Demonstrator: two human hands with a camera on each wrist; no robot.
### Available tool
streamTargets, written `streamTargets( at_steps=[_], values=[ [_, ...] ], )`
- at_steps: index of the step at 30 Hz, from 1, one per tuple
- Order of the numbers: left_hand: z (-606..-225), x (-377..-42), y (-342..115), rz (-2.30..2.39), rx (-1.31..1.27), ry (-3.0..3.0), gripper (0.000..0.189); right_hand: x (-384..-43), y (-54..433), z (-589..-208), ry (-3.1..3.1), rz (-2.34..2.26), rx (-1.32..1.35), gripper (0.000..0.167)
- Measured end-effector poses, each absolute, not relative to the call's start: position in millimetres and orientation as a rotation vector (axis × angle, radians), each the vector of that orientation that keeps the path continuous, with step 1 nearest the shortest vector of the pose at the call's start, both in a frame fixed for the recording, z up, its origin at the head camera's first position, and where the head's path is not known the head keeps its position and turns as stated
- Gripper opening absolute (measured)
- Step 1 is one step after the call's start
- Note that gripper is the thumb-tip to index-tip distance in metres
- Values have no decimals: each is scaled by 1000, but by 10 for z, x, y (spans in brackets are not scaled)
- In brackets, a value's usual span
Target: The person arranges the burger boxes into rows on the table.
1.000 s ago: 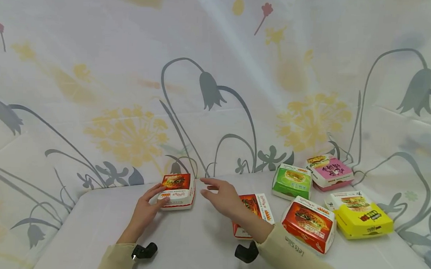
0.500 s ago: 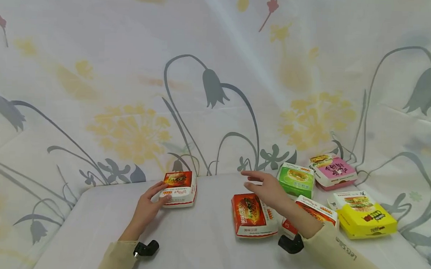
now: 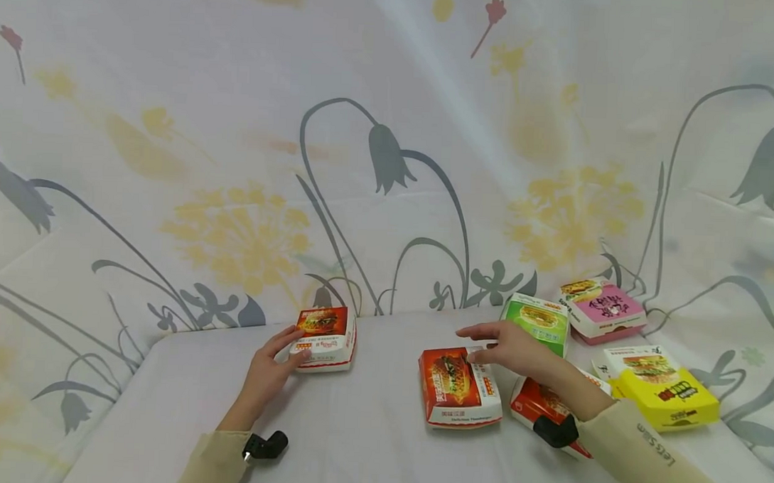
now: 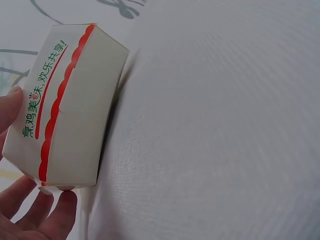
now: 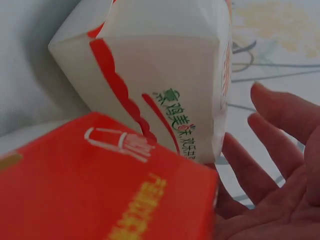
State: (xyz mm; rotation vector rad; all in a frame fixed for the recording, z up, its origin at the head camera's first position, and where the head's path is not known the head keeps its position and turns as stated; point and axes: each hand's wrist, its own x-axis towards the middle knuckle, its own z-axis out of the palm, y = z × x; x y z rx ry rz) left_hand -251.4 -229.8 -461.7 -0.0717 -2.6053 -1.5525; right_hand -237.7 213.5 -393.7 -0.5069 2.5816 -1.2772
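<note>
At the left of the table a red-and-white burger box [image 3: 326, 332] lies flat. My left hand [image 3: 263, 379] holds it at its near left corner, thumb on the top edge and fingertips at the side. The left wrist view shows the thumb and several fingers at the box's white wall [image 4: 80, 110]. My right hand [image 3: 520, 353] reaches over the upper right corner of a second red burger box [image 3: 449, 379], fingers loosely spread. In the right wrist view that box's white side [image 5: 165, 65] faces the camera, with the open hand [image 5: 285, 170] beside it.
A third red burger box [image 3: 527, 403] lies partly under the right forearm. Behind it are a green box [image 3: 538, 321] and a pink box [image 3: 605, 309]. A yellow box [image 3: 666, 393] stands at the far right. A flower-print curtain [image 3: 375, 220] rises behind the white table [image 3: 354, 446].
My right hand has moved right, from beside the left box to over the middle box's corner, uncovering most of the middle box. My left hand stays on the left box.
</note>
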Motion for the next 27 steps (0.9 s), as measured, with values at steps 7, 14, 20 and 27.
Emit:
streamTargets(
  at_steps=[7,14,20,27],
  values=[
    [-4615,-2511,-2274,-1543,-58,-2613,54,-2365,2151,-3948,2488,-1274,-470,43],
    [-4604,-2504,-2272,-1526,-65,-2622,54,-2365,2146,-3952,2475,-1270,-451,39],
    [-4620,-2520,-2276,-1509,-79,-2615,52,-2371,2139,-3960,2510,-1232,-431,38],
    [-4605,-2513,-2281,-1503,-81,-2619,52,-2347,2100,-3936,2575,-1155,-443,39]
  ],
)
